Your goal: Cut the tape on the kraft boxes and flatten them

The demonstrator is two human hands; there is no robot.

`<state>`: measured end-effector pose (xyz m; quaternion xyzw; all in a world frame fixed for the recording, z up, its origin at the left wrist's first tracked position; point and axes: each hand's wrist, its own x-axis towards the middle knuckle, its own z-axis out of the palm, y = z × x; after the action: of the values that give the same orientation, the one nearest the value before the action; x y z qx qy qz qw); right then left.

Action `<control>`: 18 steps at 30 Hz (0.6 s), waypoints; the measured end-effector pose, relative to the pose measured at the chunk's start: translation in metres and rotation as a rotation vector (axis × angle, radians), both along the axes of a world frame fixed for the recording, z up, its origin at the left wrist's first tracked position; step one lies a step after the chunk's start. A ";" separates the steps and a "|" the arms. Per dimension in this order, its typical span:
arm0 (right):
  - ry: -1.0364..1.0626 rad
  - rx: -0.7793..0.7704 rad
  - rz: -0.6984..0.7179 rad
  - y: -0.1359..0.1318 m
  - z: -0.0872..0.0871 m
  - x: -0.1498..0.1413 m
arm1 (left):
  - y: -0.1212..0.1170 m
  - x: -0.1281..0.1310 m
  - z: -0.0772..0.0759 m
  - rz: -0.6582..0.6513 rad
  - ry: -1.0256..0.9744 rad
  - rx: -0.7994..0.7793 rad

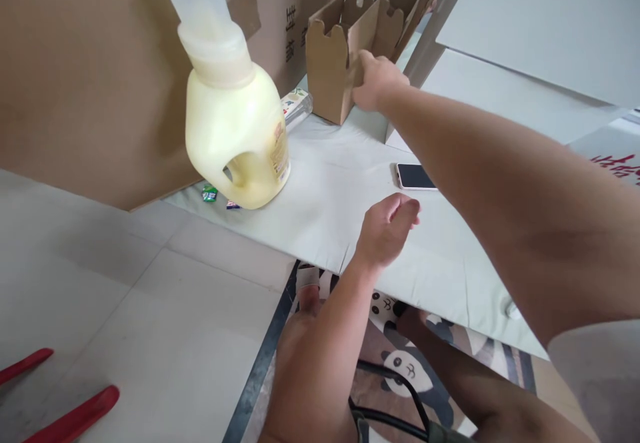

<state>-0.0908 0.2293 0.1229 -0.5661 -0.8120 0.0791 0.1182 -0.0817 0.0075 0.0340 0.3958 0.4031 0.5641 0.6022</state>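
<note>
The cloth-covered worktop (320, 230) gives room between the near edge and the open cardboard box (326, 73), which stands well back from that edge. A large carton (95, 83) bounds its left, a jug (225, 123) its front left. The box looks light, stiff-walled, crushable; best held by opposite panels. The right hand (379, 84) touches its side, grip unclear; the left hand (386, 228), curled, shows nothing held, near the phone (416, 176).

A pale cloth-covered table (325, 213) carries a yellow plastic jug (235, 123), brown cardboard box (324, 73) and dark-screened, pale-edged phone (415, 176).
</note>
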 end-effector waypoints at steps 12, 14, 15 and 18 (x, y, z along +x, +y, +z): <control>-0.017 0.016 -0.063 -0.008 -0.004 -0.011 | -0.001 -0.002 0.004 0.074 -0.079 -0.025; 0.030 0.032 -0.095 -0.008 -0.005 -0.006 | -0.002 -0.003 0.005 0.085 -0.082 -0.021; 0.050 0.037 -0.109 -0.007 -0.005 -0.003 | -0.002 -0.004 0.005 0.089 -0.083 -0.016; 0.091 0.045 -0.149 0.001 -0.003 0.004 | -0.002 -0.003 0.004 0.091 -0.088 -0.004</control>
<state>-0.0872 0.2300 0.1201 -0.6181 -0.7629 0.0772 0.1731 -0.0852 0.0054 0.0376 0.3506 0.3948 0.6069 0.5941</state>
